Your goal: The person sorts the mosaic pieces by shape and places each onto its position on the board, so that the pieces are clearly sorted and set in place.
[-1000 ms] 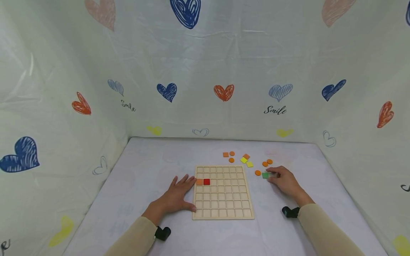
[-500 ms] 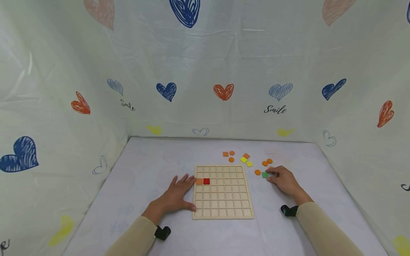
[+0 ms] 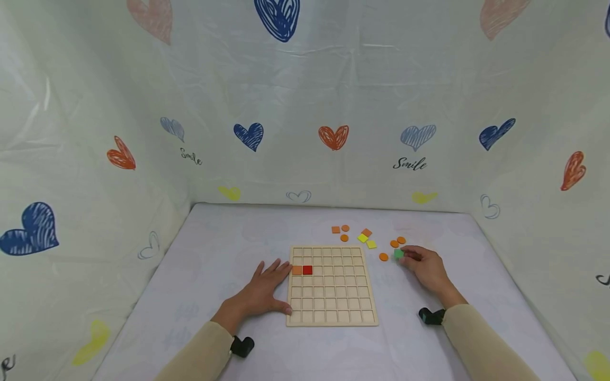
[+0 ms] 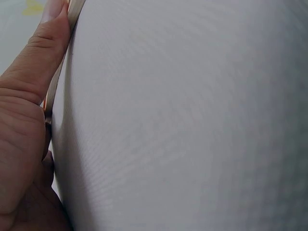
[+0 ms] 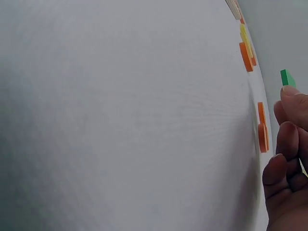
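a wooden grid board [image 3: 335,304] holds one orange square [image 3: 297,270] and one red square [image 3: 307,270] in adjoining cells as a left hand [image 3: 259,292], fingers spread wide, touches its left edge. a right hand [image 3: 425,269] pinches one green square [image 3: 398,254] above the table [image 3: 238,227] to the right, near five visible orange discs [image 3: 383,256], two loose orange squares [image 3: 335,229] and two yellow squares [image 3: 371,244].
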Action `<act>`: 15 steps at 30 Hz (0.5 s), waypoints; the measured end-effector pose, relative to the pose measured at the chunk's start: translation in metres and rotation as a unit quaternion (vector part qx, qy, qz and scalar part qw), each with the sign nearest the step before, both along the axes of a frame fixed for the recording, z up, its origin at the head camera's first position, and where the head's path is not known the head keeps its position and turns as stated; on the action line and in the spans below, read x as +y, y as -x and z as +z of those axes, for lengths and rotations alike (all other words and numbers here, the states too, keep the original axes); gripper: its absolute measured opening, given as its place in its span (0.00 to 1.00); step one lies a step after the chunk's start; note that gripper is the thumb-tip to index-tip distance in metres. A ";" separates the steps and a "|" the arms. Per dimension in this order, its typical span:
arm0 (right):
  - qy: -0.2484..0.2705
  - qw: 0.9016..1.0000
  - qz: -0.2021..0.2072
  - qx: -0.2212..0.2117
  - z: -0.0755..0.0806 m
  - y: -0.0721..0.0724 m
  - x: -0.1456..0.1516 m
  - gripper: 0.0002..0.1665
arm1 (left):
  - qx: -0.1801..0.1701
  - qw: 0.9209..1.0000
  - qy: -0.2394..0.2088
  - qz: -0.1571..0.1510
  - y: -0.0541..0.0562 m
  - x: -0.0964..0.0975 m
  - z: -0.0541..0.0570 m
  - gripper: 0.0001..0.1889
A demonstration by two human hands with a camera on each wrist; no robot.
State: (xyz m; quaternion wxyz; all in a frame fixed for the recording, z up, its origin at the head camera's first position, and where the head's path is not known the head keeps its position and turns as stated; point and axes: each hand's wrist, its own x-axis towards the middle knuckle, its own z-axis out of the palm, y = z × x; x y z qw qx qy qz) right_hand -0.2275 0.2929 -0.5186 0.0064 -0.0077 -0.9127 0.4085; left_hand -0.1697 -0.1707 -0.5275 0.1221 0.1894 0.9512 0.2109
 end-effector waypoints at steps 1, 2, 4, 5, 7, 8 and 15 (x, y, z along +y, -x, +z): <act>0.005 1.000 -0.006 0.002 0.000 0.000 0.000 0.21 | 0.000 1.000 0.000 0.000 0.000 0.000 0.000 0.64; 0.008 1.000 -0.009 0.004 0.000 0.001 0.000 0.22 | -0.001 1.000 0.000 0.001 0.000 0.000 0.001 0.64; 0.011 1.000 -0.012 0.007 0.000 0.002 -0.001 0.22 | -0.002 1.000 0.001 0.002 -0.001 0.001 0.001 0.64; 0.012 1.000 -0.014 0.009 0.000 0.002 -0.002 0.22 | -0.003 1.000 0.001 0.002 -0.001 0.001 0.002 0.64; 0.012 1.000 -0.014 0.012 0.001 0.003 -0.004 0.22 | -0.003 1.000 0.001 0.004 -0.001 0.001 0.002 0.64; 0.013 1.000 -0.013 0.015 0.001 0.003 -0.005 0.22 | -0.004 1.000 0.001 0.004 -0.001 0.002 0.003 0.64; 0.025 0.999 0.005 0.035 0.006 0.005 -0.016 0.22 | -0.003 1.000 0.003 0.003 -0.001 0.002 0.003 0.64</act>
